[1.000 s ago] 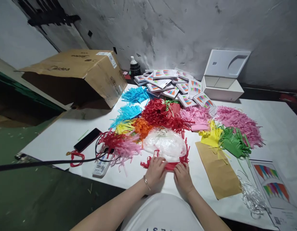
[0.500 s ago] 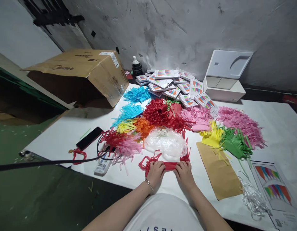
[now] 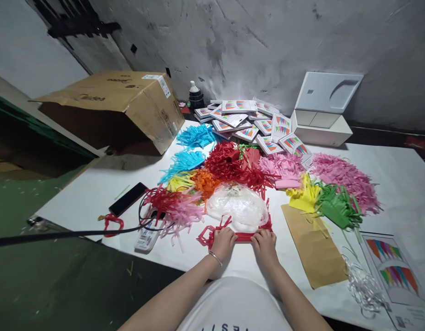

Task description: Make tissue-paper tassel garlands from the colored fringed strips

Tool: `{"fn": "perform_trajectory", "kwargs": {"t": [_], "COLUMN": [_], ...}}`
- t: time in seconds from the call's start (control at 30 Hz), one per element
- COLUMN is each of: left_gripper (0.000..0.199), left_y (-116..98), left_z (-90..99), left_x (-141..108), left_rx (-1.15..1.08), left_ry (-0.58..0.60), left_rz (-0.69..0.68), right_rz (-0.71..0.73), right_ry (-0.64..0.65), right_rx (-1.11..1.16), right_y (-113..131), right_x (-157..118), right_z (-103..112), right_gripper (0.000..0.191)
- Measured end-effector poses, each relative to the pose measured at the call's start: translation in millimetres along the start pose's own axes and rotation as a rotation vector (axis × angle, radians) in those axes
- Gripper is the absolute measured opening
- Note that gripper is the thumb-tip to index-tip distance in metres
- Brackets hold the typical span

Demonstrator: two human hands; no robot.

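A strip of red tissue paper [image 3: 244,237] lies at the table's near edge, with fringed ends sticking out on both sides. My left hand [image 3: 223,243] grips its left part, fingers bent over the paper. At its right part, my right hand [image 3: 265,244] holds it the same way. Just beyond the strip is a crumpled clear plastic bag [image 3: 236,207]. Behind the bag spreads a heap of red fringed paper [image 3: 226,161], with orange fringes [image 3: 204,183] to its left. What lies under my fingers is hidden.
A brown cardboard sheet [image 3: 312,250], green fringes [image 3: 338,204] and silver string [image 3: 364,287] lie right. Left are a black phone [image 3: 127,199], a black cable [image 3: 77,233] and a large carton [image 3: 143,110]. Flat packs [image 3: 238,106] are piled at the back beside a white box [image 3: 320,131].
My right hand has shifted slightly to the right along the red strip. My left hand stays on the strip, its wrist turned a little.
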State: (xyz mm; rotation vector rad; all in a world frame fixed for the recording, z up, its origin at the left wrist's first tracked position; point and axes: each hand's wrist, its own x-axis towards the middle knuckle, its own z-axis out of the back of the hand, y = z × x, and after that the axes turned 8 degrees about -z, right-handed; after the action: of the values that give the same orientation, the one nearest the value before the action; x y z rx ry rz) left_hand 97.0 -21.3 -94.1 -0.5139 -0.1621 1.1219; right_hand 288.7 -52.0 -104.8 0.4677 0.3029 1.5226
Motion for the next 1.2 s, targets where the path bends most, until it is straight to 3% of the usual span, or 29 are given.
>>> {"fn": "perform_trajectory", "kwargs": {"t": [0.47, 0.63, 0.8, 1.0, 1.2], "left_gripper": [0.029, 0.028, 0.025, 0.018, 0.014], "left_y": [-7, -6, -8, -4, 8], "left_z": [-0.7, 0.2, 5.8, -2.4, -7.3], "left_x": [20, 24, 13, -8, -8], "left_rx": [0.177, 0.186, 0.184, 0.129, 0.027], "left_ry": [-0.004, -0.001, -0.027, -0.096, -0.111], "left_rz": [0.139, 0.131, 0.079, -0.225, -0.206], "right_rz": [-0.074, 0.081, 0.233, 0.219, 0.251], "right_ry": [-0.087, -0.08, -0.045, -0.046, -0.027], "right_rx": [-0.171, -0.132, -0.088, -0.088, -0.064], "right_y": [11, 8, 5, 10, 6], "right_x": [16, 9, 1, 0, -8], "right_z": [-16, -15, -25, -28, -28], "right_gripper": [0.016, 0.013, 0.013, 0.012, 0.013]}}
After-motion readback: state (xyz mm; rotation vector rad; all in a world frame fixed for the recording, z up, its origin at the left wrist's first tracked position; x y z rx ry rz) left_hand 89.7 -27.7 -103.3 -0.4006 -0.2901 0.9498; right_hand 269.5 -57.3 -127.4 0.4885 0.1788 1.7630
